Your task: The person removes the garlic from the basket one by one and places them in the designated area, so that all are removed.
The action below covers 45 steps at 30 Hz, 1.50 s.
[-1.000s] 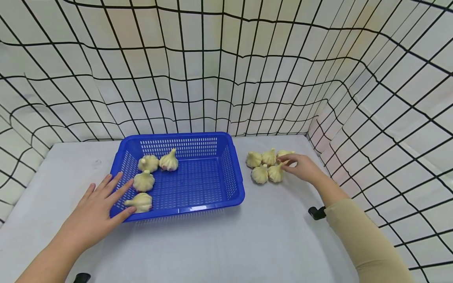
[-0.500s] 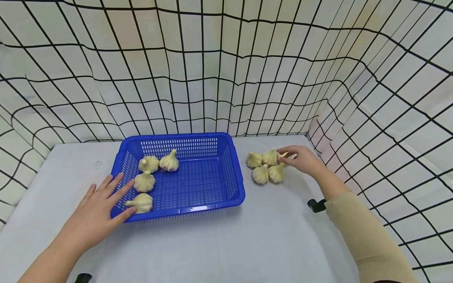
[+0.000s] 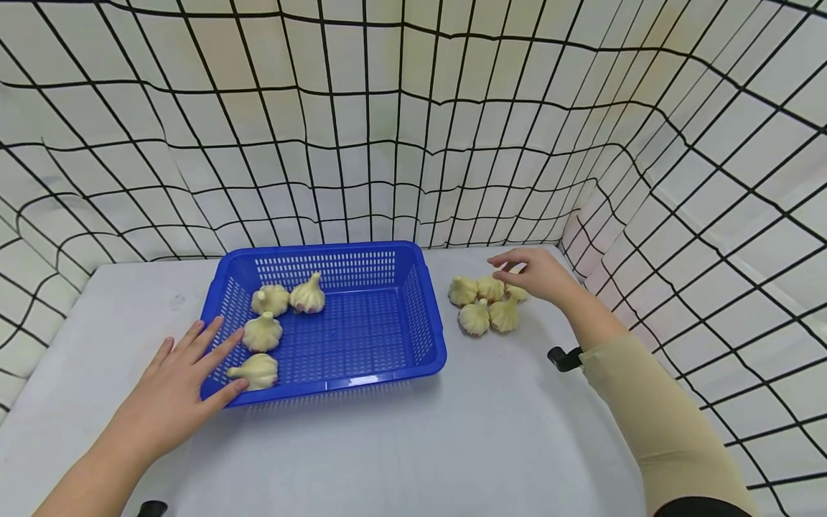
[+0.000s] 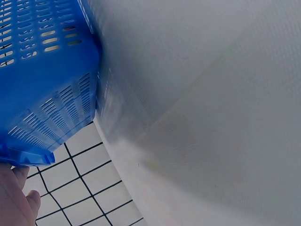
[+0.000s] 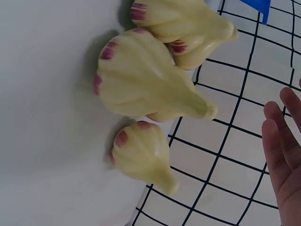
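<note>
My left hand [image 3: 171, 395] rests with spread fingers on the left rim of a blue plastic basket [image 3: 423, 316]. In the left wrist view its fingertips touch the basket's edge from below left. Several garlic bulbs [image 3: 308, 293] lie along the left side and back of the basket. To the right of it, a second cluster of garlic bulbs [image 3: 474, 317] sits on the white tabletop. Above the back right of that cluster hovers my right hand [image 3: 541, 274], fingers loosely bent and apart, holding nothing. The right wrist view shows this hand [image 5: 287, 160] apart from the nearest bulbs [image 5: 141, 150].
Black netting [image 3: 368, 143] over white sheeting walls the table [image 3: 362, 452] at the back and sides. A black strap end [image 3: 565, 359] sticks out by the right forearm, and another black piece [image 3: 153, 508] shows below the left wrist.
My right hand has moved up and slightly left, from the near right bulb to above the back right one. The left hand, basket and bulbs stay in place.
</note>
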### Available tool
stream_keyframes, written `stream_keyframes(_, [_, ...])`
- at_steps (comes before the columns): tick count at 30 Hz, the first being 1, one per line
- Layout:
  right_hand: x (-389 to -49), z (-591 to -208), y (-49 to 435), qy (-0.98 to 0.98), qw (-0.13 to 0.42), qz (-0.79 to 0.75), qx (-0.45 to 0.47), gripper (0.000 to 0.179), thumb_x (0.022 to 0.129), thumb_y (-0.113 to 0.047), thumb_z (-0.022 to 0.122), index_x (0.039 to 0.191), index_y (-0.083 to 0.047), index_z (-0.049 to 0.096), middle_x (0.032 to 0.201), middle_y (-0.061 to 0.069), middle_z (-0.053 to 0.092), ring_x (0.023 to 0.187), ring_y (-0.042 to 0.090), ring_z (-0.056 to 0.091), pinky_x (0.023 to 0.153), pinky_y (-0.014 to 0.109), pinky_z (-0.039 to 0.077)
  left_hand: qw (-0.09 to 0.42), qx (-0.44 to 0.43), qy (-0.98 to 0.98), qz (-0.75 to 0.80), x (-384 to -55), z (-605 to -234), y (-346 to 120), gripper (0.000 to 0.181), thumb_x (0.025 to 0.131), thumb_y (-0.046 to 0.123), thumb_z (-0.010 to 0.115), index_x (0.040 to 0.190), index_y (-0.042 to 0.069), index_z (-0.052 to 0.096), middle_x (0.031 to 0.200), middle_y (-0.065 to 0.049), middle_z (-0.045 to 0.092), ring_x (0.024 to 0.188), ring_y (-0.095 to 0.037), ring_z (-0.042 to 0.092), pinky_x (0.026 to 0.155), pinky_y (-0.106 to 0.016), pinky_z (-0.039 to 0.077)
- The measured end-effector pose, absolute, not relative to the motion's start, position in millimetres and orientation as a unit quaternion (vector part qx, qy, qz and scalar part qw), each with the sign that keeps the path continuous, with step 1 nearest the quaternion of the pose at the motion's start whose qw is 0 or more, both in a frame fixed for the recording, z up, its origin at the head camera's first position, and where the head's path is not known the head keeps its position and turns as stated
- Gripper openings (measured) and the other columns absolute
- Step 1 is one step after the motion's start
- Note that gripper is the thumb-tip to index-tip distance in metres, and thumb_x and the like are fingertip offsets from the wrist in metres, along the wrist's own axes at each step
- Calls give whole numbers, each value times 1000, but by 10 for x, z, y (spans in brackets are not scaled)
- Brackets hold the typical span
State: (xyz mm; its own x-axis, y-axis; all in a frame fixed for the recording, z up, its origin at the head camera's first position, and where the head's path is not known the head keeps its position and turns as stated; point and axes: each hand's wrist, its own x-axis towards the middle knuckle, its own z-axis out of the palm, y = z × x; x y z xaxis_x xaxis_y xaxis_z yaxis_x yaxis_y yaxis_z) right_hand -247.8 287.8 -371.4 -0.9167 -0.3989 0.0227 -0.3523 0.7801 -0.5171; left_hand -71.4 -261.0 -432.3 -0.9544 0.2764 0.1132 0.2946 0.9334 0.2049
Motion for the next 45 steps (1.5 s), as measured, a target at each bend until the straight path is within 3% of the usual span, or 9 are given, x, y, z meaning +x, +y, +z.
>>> stream_keyframes(26, [-2691, -3379, 1945, 921, 33, -269, -279, 30, 95, -32, 68, 123, -24, 71, 112, -7, 71, 99, 9, 62, 85, 31, 53, 42, -144, -983, -108, -697, -4296, -2606, 82, 94, 57, 56, 160, 23, 21, 161, -25, 20, 150, -39, -5, 114, -46, -24])
stream_keyframes(35, [-2732, -3297, 1516, 909, 45, -272, -312, 31, 94, -33, 69, 124, -25, 71, 108, -9, 70, 96, 9, 61, 75, 28, 54, 46, -146, -982, -113, -687, -4308, -2603, 81, 95, 56, 57, 160, 23, 21, 161, -24, 20, 151, -39, -5, 114, -47, -23])
stream_keyframes(45, [-2765, -3274, 1052, 897, 59, -269, -345, 31, 95, -29, 68, 126, -24, 70, 120, -8, 69, 104, 7, 60, 86, 29, 53, 45, -144, -982, -115, -677, -4286, -2593, 80, 95, 56, 57, 159, 22, 23, 161, -24, 21, 151, -39, -3, 115, -47, -22])
